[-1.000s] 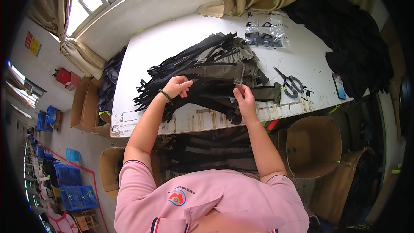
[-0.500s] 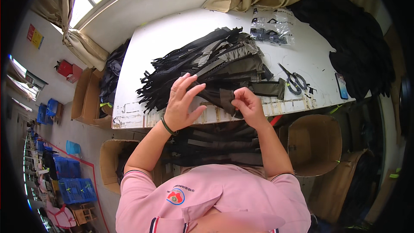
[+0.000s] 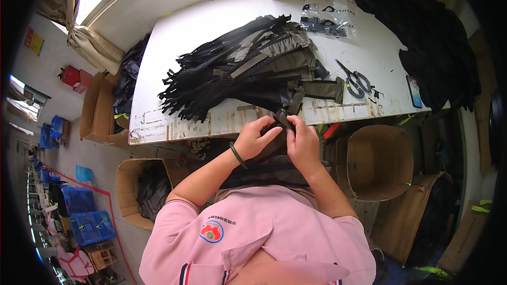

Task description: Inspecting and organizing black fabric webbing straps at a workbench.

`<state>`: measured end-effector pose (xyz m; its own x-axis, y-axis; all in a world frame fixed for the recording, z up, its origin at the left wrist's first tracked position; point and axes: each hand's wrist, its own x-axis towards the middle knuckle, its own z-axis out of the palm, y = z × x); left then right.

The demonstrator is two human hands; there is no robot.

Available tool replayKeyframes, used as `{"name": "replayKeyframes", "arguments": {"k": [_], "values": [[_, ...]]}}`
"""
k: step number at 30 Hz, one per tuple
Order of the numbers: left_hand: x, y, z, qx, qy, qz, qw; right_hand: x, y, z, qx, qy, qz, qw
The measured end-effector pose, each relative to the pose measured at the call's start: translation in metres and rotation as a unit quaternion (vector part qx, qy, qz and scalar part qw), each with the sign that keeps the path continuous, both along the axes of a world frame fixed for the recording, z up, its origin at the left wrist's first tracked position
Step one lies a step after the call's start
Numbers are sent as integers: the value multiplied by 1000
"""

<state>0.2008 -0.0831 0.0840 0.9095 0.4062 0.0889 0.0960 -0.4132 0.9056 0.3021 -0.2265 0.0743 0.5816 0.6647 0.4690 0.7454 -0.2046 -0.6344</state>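
Note:
At the table's near edge my two hands are close together over a dark fabric strip point(image 3: 283, 120). My right hand point(image 3: 304, 143) pinches it between thumb and fingers. My left hand point(image 3: 254, 140), with a dark green bangle at its wrist, is closed at the strip's left side; its fingertips partly cover the cloth. Just beyond lies a fanned pile of black and grey-green fabric strips point(image 3: 237, 68), some with mesh. The held strip reaches up to the pile's near edge.
Scissors point(image 3: 356, 82) and a phone point(image 3: 414, 92) lie on the white table point(image 3: 174, 26). Behind them is a clear plastic bag point(image 3: 328, 16) of black parts. Black cloth point(image 3: 422, 37) covers the right end. Cardboard boxes point(image 3: 379, 163) stand below the near edge.
My left hand has come down and right, from spread fingers above the strip to closed beside my right hand. The held strip has been drawn nearer my body. The view has shifted slightly.

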Motion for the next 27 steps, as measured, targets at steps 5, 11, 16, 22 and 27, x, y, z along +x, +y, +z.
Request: {"name": "replayKeyframes", "arguments": {"k": [5, 11, 16, 22, 27], "values": [[-1, -2, -15, -30, 0, 12, 999, 7, 0, 2, -47, -9, -1, 999], [-8, -11, -9, 4, 46, -15, 999, 28, 0, 3, -63, -99, 110, 987], [-18, -25, -15, 149, -97, -58, 982, 32, 10, 2, 8, -150, 72, 986], [-26, -21, -25, 89, -33, -72, 993, 30, 5, -43, -21, 515, 76, 854], [-23, -9, -24, -125, 69, -100, 985, 7, 2, -49, 43, 606, 192, 771]]}}
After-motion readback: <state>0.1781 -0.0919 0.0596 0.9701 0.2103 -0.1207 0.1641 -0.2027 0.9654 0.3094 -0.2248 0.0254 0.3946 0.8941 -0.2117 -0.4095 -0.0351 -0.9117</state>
